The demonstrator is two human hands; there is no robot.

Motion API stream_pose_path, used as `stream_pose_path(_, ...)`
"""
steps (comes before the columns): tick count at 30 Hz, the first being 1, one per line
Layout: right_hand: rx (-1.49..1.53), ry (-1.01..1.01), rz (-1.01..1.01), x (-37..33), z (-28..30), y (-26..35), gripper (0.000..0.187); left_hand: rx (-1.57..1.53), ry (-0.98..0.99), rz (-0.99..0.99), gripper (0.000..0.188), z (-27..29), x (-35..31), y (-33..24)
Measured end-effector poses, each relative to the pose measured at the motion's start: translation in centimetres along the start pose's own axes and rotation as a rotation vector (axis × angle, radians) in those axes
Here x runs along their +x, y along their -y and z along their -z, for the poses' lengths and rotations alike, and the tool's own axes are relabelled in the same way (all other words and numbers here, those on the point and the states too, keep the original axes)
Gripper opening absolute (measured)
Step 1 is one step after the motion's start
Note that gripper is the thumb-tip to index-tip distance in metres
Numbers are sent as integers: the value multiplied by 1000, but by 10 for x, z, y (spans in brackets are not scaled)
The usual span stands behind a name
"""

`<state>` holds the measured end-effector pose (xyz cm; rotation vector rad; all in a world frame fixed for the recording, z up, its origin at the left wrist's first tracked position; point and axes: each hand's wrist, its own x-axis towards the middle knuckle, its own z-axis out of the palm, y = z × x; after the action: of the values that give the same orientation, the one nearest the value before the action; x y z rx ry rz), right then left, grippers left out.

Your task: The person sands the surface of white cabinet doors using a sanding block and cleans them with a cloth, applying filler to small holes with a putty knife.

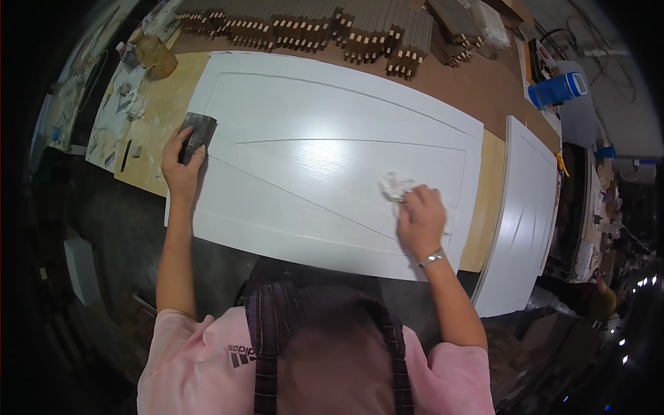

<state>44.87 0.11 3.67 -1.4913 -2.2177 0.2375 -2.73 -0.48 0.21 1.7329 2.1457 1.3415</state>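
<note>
A large white door panel [304,166] with grooved lines lies flat before me. Over its left edge, my left hand [182,162] is closed on a dark grey sanding block [200,128], fingers at the block's sides. My right hand [422,220] grips a crumpled white rag [397,185] and presses it on the panel's right part. Some of the rag is hidden under the fingers.
Rows of dark strips with pale ends [297,33] lie along the far side. A second white panel [520,214] stands right of mine. At the far right is a blue bottle [557,90]; at the far left, a stained tan container [159,57].
</note>
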Motion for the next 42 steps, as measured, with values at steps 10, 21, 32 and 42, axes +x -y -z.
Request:
stream_pose_path(10,-30,-27,190,-21,-20,40,22,-24,69,-29,43,-6,7,14)
stream_pose_path(21,-32,-656,-620,-82,91,-73,15,20,14,-53,44,-7,7,-3)
stream_pose_path(32,1533,-378,-849,-32,6,53,23,-149,-175,335,49,48,25,75)
stream_pose_path(42,493,-428,-528,14,-97,184,18,79,68,-89,23,111,106,157)
